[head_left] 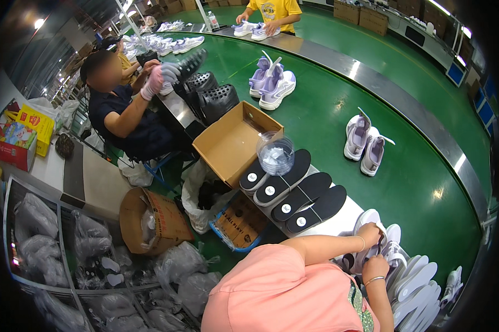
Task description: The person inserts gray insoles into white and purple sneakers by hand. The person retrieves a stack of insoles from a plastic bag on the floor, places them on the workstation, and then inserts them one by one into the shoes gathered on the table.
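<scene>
A long green conveyor belt (338, 110) curves through a factory hall from the top of the view down to the lower right, edged on its far side by a grey metal rail (404, 105). Beyond the rail lies a green floor with brown cartons (365, 15) stacked along the wall. On the belt stand two pairs of white and lilac sneakers: one pair (271, 82) up the belt, another pair (364, 145) further down it. At the near edge of the belt an open cardboard box (233, 143) rests, with a clear plastic bag (275, 155) just beside it and four black insoles (293, 191) laid side by side next to that. White insoles (418, 288) are stacked at the belt's lower end.

Both forearms come in from below a pink sleeve and meet over a white sneaker (383, 243) at the near edge of the belt, just below the black insoles. The left hand (371, 233), with a thin bracelet at the wrist, is bent at the wrist and its fingers curl closed around the shoe's upper part. The right hand (375, 268), also with a bracelet, lies below it, fingers folded against the shoe's lower side; how tightly they close cannot be told.

Across from the cardboard box, a seated person in dark clothes (125, 110) handles a shoe with gloved hands beside black perforated clogs (208, 94). At the belt's top end stands a person in a yellow shirt (272, 12).
</scene>
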Available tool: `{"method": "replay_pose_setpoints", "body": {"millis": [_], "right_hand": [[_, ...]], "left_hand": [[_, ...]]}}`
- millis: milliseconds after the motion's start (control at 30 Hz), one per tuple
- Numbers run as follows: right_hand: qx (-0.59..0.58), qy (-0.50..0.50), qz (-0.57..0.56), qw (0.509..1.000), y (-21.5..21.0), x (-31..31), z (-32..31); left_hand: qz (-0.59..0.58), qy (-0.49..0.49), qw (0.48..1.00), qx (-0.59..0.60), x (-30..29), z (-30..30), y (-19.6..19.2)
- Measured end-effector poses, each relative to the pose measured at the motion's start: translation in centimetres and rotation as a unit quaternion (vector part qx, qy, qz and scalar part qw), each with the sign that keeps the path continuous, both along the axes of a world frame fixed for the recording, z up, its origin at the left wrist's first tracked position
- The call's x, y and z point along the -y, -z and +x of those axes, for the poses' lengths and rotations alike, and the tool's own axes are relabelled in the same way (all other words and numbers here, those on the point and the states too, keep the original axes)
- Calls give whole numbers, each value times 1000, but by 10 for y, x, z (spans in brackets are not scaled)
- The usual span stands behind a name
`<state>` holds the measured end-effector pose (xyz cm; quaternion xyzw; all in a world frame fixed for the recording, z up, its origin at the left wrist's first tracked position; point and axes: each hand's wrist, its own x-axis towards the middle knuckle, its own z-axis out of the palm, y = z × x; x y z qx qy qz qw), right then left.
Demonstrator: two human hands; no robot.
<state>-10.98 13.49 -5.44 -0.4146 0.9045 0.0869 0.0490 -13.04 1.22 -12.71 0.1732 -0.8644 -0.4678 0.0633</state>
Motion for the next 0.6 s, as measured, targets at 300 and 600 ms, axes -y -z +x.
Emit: {"method": "replay_pose_setpoints", "body": {"millis": [300,600], "right_hand": [[42,43,-103,993,1,2,7],[10,60,112,992,-54,-15,20]], "left_hand": [[13,26,981,-192,-1,49,-37],[37,38,996,-77,-2,44,-43]]}}
